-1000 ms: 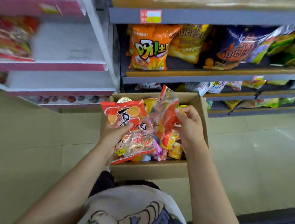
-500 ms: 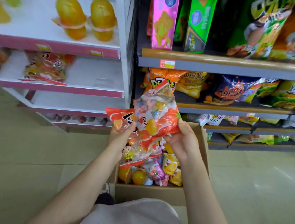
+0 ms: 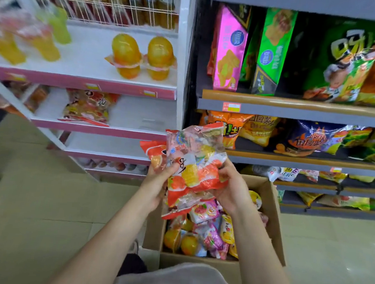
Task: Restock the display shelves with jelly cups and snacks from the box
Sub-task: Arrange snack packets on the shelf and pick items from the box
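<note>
Item held, centre of frame: two clear-and-red bags of assorted jelly cups, the front bag [image 3: 194, 165] overlapping a rear bag [image 3: 153, 153] that shows at its left edge; printing on both is Chinese, too creased to read fully. Left hand [image 3: 155, 184] grips the bags from the left with its thumb curled over the front; right hand [image 3: 230, 188] grips the front bag from the right, fingers curled round its edge. Both bags are lifted above the cardboard box [image 3: 276, 229], lower centre, open-topped, holding loose orange jelly cups [image 3: 181, 242] and small pink and yellow snack packets [image 3: 212, 237]. White-and-pink display shelves [image 3: 80, 82], left half of frame: upper tier carries two stacked pairs of orange jelly cups [image 3: 141, 57] and blurred yellow and green drink-shaped jellies [image 3: 43, 38] at upper left; the tier below carries one matching red jelly-cup bag [image 3: 88, 107]; small price tags on the pink edges are unreadable. Grey snack shelving [image 3: 298, 113], right half: upper shelf holds a pink biscuit pack [image 3: 229, 52], a green biscuit pack [image 3: 272, 52] and green crisp bags [image 3: 347, 63]; the shelf below holds orange and blue crisp bags [image 3: 307, 138] with large Chinese lettering. A red-and-yellow price label [image 3: 231, 106] is illegible.
</note>
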### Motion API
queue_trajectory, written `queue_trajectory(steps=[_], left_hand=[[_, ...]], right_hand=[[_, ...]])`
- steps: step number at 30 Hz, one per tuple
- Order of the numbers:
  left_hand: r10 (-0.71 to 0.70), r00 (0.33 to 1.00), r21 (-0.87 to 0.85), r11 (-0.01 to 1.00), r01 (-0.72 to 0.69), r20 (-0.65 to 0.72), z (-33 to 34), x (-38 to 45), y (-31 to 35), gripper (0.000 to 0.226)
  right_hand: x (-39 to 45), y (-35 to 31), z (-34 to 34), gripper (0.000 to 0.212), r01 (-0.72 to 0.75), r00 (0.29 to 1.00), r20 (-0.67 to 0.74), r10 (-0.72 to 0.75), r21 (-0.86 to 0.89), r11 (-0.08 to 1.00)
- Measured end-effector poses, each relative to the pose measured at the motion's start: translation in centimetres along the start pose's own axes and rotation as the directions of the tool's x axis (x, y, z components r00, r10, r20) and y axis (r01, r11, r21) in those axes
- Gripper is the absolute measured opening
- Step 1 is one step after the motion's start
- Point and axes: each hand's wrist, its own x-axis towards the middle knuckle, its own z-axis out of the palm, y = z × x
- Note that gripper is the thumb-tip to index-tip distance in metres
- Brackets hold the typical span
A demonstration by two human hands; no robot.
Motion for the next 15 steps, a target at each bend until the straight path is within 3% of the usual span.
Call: queue_trajectory(steps=[2,5,8,10,13,15], left_hand=[[0.006,1.000,0.001,1.000,-0.006,-0.003,-1.8,0.3,0.4,0.079],[-0.014,0.999,-0.029,1.000,0.012,-0.046,-5.1,1.1,1.7,0.084],[-0.040,0.997,-0.022,0.999,0.039,-0.067,-8.9,2.2,3.5,0.101],[-0.067,0.997,-0.070,0.995,0.065,-0.030,-11.4,3.0,4.8,0.102],[-0.082,0.995,-0.139,0.988,0.075,-0.051,-15.0,4.6,6.9,0.086],[-0.071,0.996,-0.150,0.987,0.062,-0.055,-17.4,6.0,8.3,0.087]], right_hand=[[0.7,0.3,1.1,0.028,-0.052,0.997,-0.065,0.047,-0.080,0.995],[2.1,1.1,3.6,0.040,-0.144,0.985,-0.143,0.099,-0.348,0.926],[4.1,2.9,7.1,0.041,-0.090,0.994,-0.102,0.036,-0.596,0.798],[5.7,4.6,10.2,0.044,-0.099,0.995,-0.076,0.067,-0.606,0.789],[8.9,7.5,14.6,0.056,-0.145,0.989,-0.091,0.113,-0.629,0.763],[11.3,9.4,16.8,0.081,-0.187,0.982,-0.123,0.141,-0.613,0.768]])
